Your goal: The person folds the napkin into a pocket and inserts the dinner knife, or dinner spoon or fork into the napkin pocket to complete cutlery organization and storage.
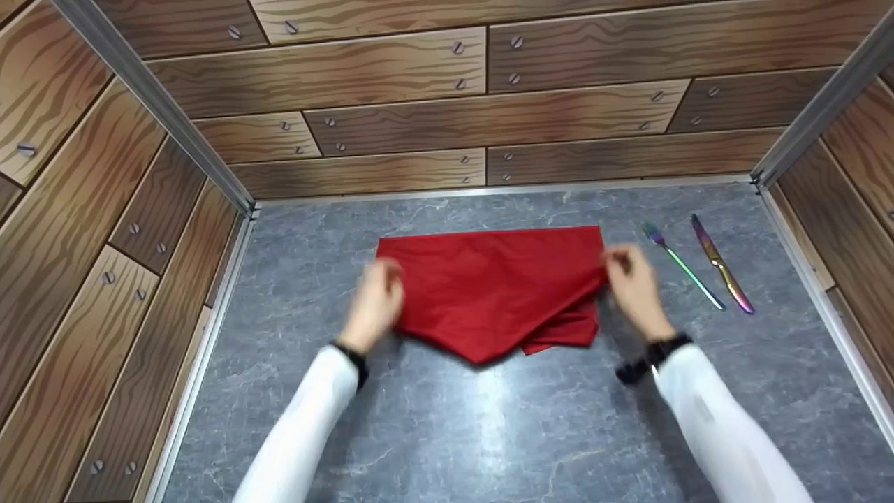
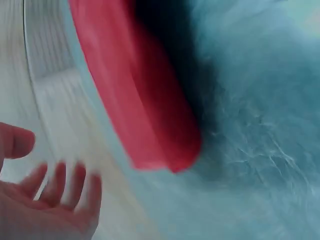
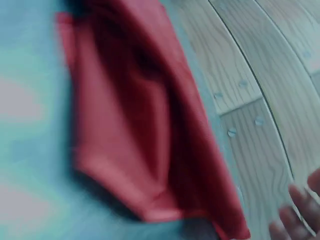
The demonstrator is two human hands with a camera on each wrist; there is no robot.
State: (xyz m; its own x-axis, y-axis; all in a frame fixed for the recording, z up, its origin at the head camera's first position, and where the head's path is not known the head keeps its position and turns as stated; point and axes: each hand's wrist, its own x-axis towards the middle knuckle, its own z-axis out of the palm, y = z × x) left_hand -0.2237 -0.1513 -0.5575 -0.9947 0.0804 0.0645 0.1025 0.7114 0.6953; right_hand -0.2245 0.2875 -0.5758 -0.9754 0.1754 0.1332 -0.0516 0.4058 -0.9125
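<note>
Red cloth (image 1: pixel 482 286): folded in layers on the grey marbled desk (image 1: pixel 433 433), coming to a broad point on the near side.
Left hand (image 1: pixel 374 304): blurred beside the cloth's left edge from the head; in the left wrist view, fingers loosely spread and clear of the cloth, released.
Right hand (image 1: pixel 635 290): seemingly touching the cloth's right edge from the head; in the right wrist view, relaxed fingers just beside a corner, released.
Lower fold (image 1: pixel 566 328): jutting out at right from the head; deep creases shown by the right wrist view.
Iridescent fork (image 1: pixel 688 272), knife (image 1: pixel 714 263): right of the right hand, visible only from the head.
</note>
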